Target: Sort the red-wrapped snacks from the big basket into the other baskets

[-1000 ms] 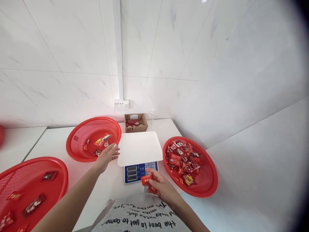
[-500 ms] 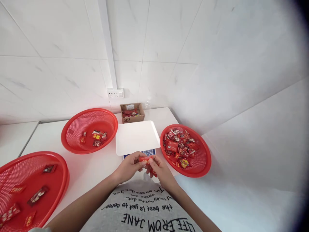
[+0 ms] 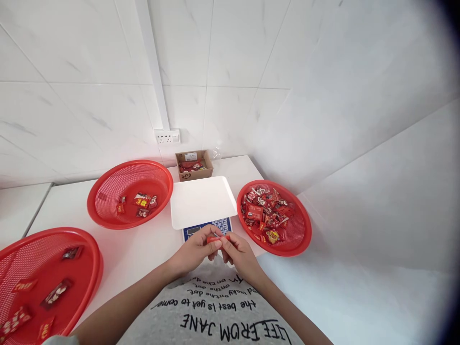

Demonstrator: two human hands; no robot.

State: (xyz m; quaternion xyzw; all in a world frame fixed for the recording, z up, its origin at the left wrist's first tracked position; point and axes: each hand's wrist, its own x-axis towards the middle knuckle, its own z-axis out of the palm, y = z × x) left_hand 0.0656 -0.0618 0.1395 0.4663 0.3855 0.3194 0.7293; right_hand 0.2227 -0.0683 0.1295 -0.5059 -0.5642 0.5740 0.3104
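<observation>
Pinched between both hands, in front of my shirt, is a small red wrapped candy [image 3: 214, 238]. My left hand [image 3: 197, 249] closes on its left end with thumb and fingers. My right hand [image 3: 239, 251] grips the other end, its thumb close to the left one. The fingers cover most of the wrapper. Just beyond the hands is a blue-fronted weighing scale [image 3: 194, 232] with a keypad and a white pan [image 3: 203, 201]. To the right, a red basket [image 3: 305, 237] holds a heap of red wrapped sweets [image 3: 266, 215].
A second red basket [image 3: 94, 203] with several sweets stands back left. Another red basket [image 3: 96, 268] with scattered packets is at the near left. Behind the scale sits a small cardboard box [image 3: 196, 175] of red packets, below a wall socket [image 3: 167, 137].
The view has shifted slightly. Both hands have drawn closer together and turned, so less of the candy wrapper shows; the red piece under the right fingers is now hidden. More of the scale's panel shows.
</observation>
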